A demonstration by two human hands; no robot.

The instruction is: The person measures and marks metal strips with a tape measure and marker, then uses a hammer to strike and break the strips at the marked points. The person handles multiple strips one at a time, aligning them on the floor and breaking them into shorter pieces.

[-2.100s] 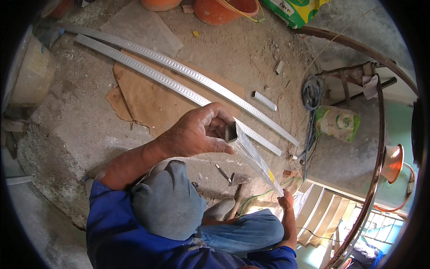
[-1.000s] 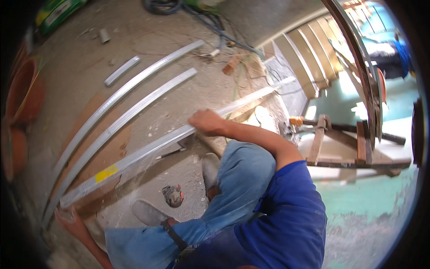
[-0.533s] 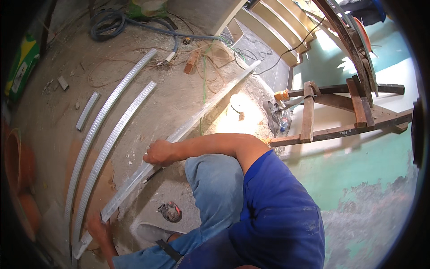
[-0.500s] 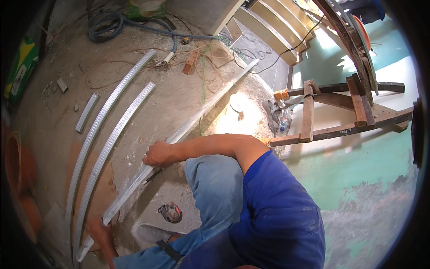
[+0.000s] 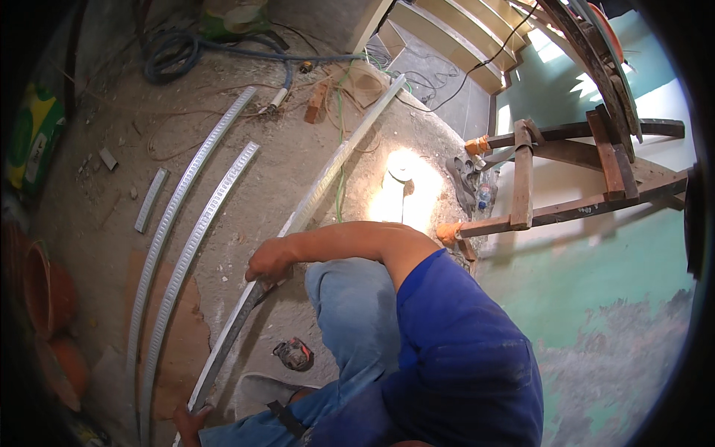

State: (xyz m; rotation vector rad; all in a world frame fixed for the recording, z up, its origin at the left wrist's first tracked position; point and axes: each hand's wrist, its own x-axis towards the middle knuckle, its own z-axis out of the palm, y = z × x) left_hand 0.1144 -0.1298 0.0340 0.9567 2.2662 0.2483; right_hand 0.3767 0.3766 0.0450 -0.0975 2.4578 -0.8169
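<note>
A long, pale metal profile [image 5: 316,195] slants across the floor from the lower left toward the stairs. Around its middle my right hand [image 5: 269,262] is closed, fingers wrapped over the edge. Near its lower-left end my left hand [image 5: 191,423] grips it too, partly cut off by the dark rim. A dark shape shows just under my right hand; I cannot make out what it is. To the left lie two long perforated metal strips [image 5: 199,217] and a short metal piece [image 5: 151,200]. A black-and-red tape measure [image 5: 293,354] rests beside my foot.
Wooden ladder-like frame [image 5: 566,212] leans at the right by the green wall. A blue hose [image 5: 171,61] coils at the back, near a brick [image 5: 316,102] and loose cords. Orange pots [image 5: 48,290] stand at the left. Steps [image 5: 462,45] rise at the back right.
The metal profile has swung and turned in my hands; its far end has shifted left. My left hand has moved right and down with it. My right hand has moved slightly right.
</note>
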